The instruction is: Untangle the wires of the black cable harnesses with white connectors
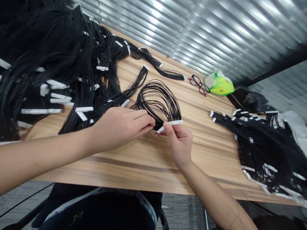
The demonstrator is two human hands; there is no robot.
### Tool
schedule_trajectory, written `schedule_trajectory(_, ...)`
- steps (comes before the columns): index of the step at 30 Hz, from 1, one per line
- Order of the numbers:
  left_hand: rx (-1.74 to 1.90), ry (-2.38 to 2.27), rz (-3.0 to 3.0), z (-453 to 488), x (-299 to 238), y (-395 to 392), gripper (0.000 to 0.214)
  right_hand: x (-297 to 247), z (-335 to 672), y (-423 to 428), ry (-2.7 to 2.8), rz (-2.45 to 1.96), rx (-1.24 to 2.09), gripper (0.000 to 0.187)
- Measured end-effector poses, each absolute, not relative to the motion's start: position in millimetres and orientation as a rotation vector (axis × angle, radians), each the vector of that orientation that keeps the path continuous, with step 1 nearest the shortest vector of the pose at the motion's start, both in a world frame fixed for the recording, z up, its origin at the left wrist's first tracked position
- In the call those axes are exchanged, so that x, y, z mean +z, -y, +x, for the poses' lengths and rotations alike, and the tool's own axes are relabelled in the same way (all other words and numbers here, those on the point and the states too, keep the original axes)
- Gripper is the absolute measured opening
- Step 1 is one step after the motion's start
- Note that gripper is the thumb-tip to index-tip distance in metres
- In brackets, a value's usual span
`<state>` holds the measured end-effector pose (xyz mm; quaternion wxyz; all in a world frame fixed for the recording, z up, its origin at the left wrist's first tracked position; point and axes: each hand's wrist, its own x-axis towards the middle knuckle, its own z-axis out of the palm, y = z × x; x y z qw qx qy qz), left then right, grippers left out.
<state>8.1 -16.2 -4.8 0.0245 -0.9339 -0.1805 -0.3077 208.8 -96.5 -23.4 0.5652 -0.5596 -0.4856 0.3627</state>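
Observation:
Black wires with white connectors form a wire harness point(176, 102), looped in an arch above the wooden table. My right hand point(181, 140) pinches its white connectors between thumb and fingers; one connector point(176, 122) points right, another angles down to the left. Close by on the left, my left hand point(127, 126) has its fingers pressed together at the harness's black wires. Its fingertips hide exactly what they grip. Just beyond the left hand, another wire bundle point(122, 95) lies on the table, a white connector at its far end.
A large heap of black wire harnesses point(59, 48) covers the table's left side. Another pile point(266, 143) lies at the right. Eyeglasses point(199, 85) and a green-and-white packet point(219, 83) rest near the back edge, before a corrugated metal wall point(192, 32).

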Motion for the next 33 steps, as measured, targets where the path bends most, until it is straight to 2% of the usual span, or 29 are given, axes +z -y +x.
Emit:
schedule_trajectory(7,-0.929,0.454,-2.788,15,1,12,0.023,-21,208,98,1.181,-1.335,0.874,0.037)
schedule_trajectory(10,-0.992,0.26,-2.738,11,3,10,0.033,-22,211,98,1.125,-1.306,0.911,0.037)
schedule_trajectory(15,-1.222,0.066,-2.979,0,-1,14,0.048,-26,224,93,0.965,-1.298,0.878,0.04)
schedule_trajectory(23,-1.052,0.692,-2.744,1,4,3,0.012,-23,222,94,0.965,-1.283,0.828,0.039)
schedule_trajectory(28,-1.012,0.703,-2.692,-2,0,-3,0.019,-23,219,96,1.017,-1.31,0.827,0.041)
schedule_trajectory(33,-1.043,0.659,-2.686,-2,5,3,0.014,-24,221,98,1.0,-1.266,0.821,0.041)
